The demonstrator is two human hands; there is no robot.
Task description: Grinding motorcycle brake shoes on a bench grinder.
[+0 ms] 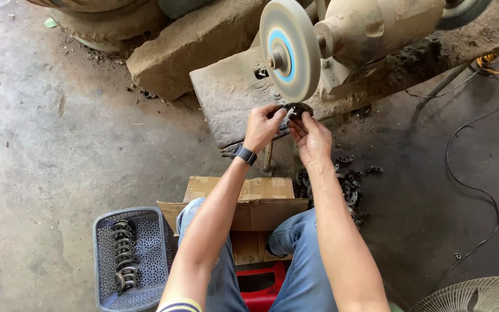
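I see a small dark metal ring part (299, 109) held up just under the lower edge of the buffing wheel (289, 49), at or very near its rim; I cannot tell whether the two actually touch. My left hand (263, 126) pinches the part from its left side, fingers curled in and thumb tip on the piece. My right hand (311, 137) closes on it from below and to the right, fingertips meeting the left hand's around the metal. A dark wristwatch (244, 154) sits on the left wrist.

The wheel is a pale disc with a blue ring around its hub, mounted on the shaft of a dusty bench grinder motor (376, 26). The motor stands on a worn, dirt-caked slab bench (232, 98).

Below the right forearm, a heap of similar dark ring parts (350, 185) lies on the concrete floor (41, 133). Between my knees, in blue jeans (301, 254), there is an opened cardboard box (249, 202), and a red stool (259, 286) shows beneath me. To the left of my left leg stands a grey perforated plastic basket (131, 257) with a row of ring parts (123, 254) lined up inside it.

On the right, a black cable (473, 173) loops across the floor, and the wire guard of a fan (480, 294) shows in the lower right corner.
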